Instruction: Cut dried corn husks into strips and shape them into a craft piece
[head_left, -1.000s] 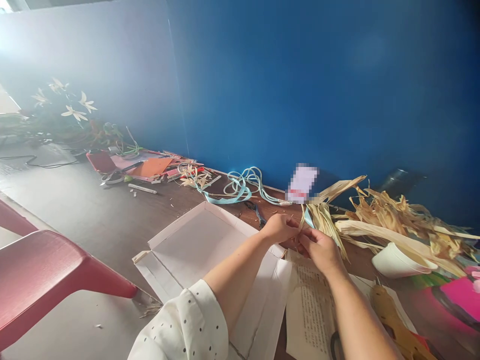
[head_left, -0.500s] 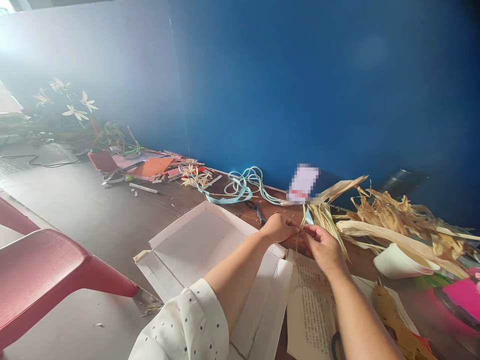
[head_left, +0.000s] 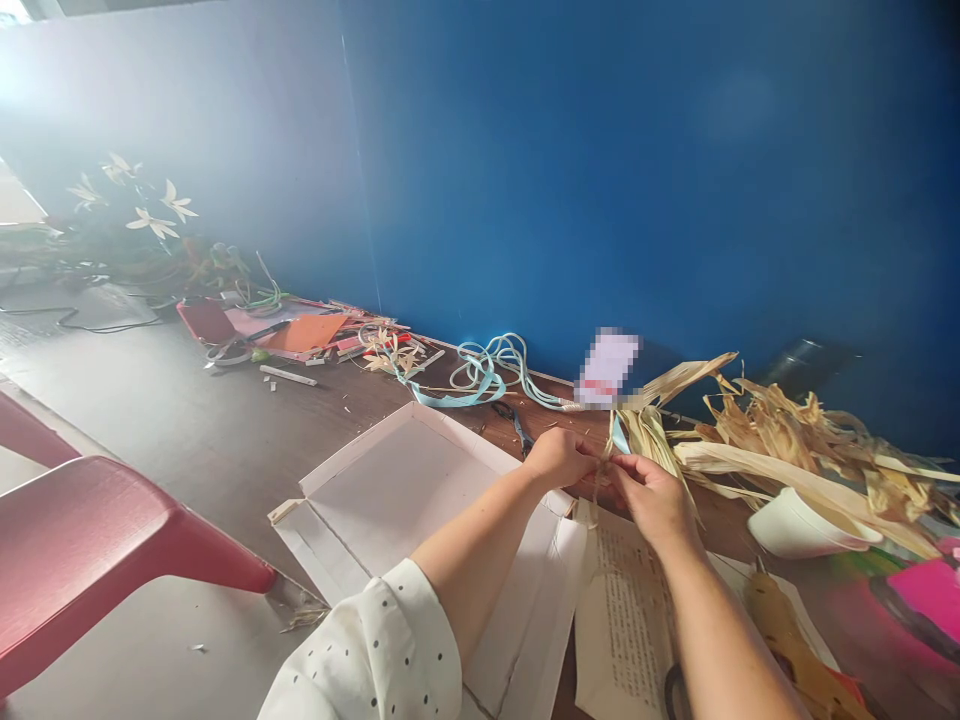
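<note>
My left hand [head_left: 559, 460] and my right hand [head_left: 654, 500] meet over the table, both pinched on a thin strip of dried corn husk [head_left: 610, 434]. One end of the strip sticks up past my fingertips, and the other hangs below them. Where the fingers press together, its middle is hidden. Just beyond my right hand lie pale husks [head_left: 649, 440] and a bit of light blue ribbon [head_left: 620, 436]. Under my left arm is an opened white cardboard box [head_left: 420, 465]. A printed sheet [head_left: 619, 610] lies beneath my right hand.
More dried husks [head_left: 817, 430], a white cup [head_left: 806, 525] and a yellow glue gun [head_left: 787, 630] are on the right. Dark scissors [head_left: 517, 425] and a coiled blue cord [head_left: 480, 370] sit near the blue wall. A red chair [head_left: 97, 560] stands at left.
My hands stay together on the husk strip, with only a slight shift of the fingers. The rest of the scene looks the same.
</note>
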